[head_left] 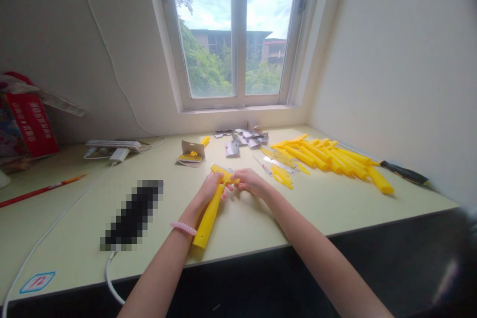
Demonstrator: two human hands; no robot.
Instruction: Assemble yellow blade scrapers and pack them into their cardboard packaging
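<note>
Head view, left to right: red box slumped against the wall in the far corner, red pencil lying near the desk edge, power strip with a white cable trailing toward the front, all probably set to the side to leave room for working. Next, a pixelated black object flat on the desk, too blurred to name. Left hand, with a pink coiled bracelet at the wrist, fingers closed around the neck of a yellow scraper; scraper tilted, handle pointing down toward the front edge, head up at mid-desk, apparently held low for steadiness. Right hand just beside, fingers curled in at the scraper's head, grip unclear. Beyond, a yellow piece on cardboard, a heap of metal blades, then a pile of yellow handles, seemingly grouped by kind for easy reach. Far right, a black-handled screwdriver.
</note>
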